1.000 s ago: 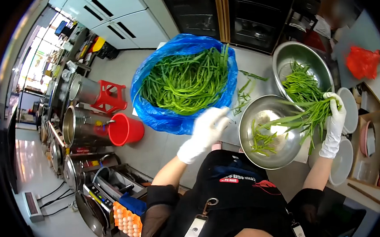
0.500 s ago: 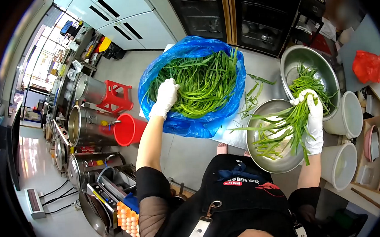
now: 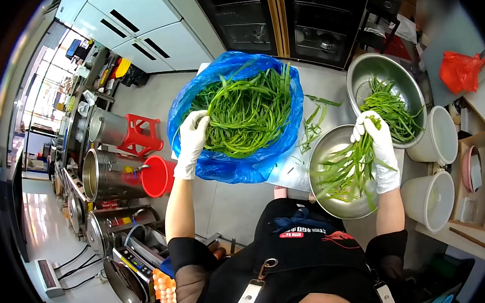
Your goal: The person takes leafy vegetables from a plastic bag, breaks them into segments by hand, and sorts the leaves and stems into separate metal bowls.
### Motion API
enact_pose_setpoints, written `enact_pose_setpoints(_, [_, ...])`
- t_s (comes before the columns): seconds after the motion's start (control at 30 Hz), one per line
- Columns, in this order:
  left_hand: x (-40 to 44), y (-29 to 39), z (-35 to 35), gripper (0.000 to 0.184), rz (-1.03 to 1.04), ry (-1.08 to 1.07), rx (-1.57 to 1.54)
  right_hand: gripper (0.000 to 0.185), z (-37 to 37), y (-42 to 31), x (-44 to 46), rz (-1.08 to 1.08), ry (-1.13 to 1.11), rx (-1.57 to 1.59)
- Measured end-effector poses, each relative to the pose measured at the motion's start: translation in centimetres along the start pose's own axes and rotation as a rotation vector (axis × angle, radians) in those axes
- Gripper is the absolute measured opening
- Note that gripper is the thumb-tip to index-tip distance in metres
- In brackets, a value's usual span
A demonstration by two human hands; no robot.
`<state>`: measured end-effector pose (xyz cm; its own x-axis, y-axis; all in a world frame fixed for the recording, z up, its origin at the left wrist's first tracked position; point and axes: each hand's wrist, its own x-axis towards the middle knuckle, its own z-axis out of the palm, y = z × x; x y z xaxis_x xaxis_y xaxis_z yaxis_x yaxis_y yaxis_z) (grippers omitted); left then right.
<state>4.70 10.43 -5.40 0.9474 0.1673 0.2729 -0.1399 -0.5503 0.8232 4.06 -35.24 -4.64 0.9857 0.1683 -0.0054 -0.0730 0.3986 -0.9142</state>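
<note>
A large blue plastic bag (image 3: 182,108) stands open with its edges rolled out, full of long, narrow-leaved greens (image 3: 251,112). My left hand (image 3: 194,135), in a white glove, is at the bag's left edge with fingers closed on a few of the green stems, which arch up over the pile. My gloved right hand (image 3: 379,150) grips a bunch of the greens (image 3: 358,164) by one end. The leaves hang down over a shallow steel bowl (image 3: 330,141). Behind it, a deeper steel basin (image 3: 356,74) holds more greens (image 3: 391,111).
Loose leaves lie on the metal surface (image 3: 290,168) between bag and bowls. At the right are white buckets (image 3: 442,135) and a red plastic bag (image 3: 460,73). A red bucket (image 3: 157,177), a red stool (image 3: 143,135) and steel pots (image 3: 106,172) stand left. Egg trays (image 3: 165,290) sit below.
My left hand has come back slightly toward me and left, raising a few stems in an arch. The bunch in my right hand hangs more steeply over the bowl. The view has shifted a little.
</note>
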Motion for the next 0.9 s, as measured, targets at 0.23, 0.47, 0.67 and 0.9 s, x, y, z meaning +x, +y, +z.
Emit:
enact_pose_setpoints(0.23, [-1.7,3.0,-1.6,0.021,-0.256,-0.150,-0.323,0.014,7.8,-0.6,2.5,0.059,-0.094,-0.531])
enact_pose_setpoints(0.47, [-2.8,4.2,0.3,0.020,-0.437,-0.274,-0.716,0.018,13.3,2.1,3.3,-0.317,-0.283,-0.797])
enact_pose_setpoints(0.67, [-3.6,5.4,2.3,0.020,-0.521,-0.352,-0.858,0.033,15.2,3.0,4.7,-0.474,-0.145,-1.167])
enact_pose_setpoints(0.9, [-3.7,6.3,2.5,0.020,-0.523,-0.460,-0.822,0.024,12.7,4.9,8.1,-0.176,-0.313,-1.050])
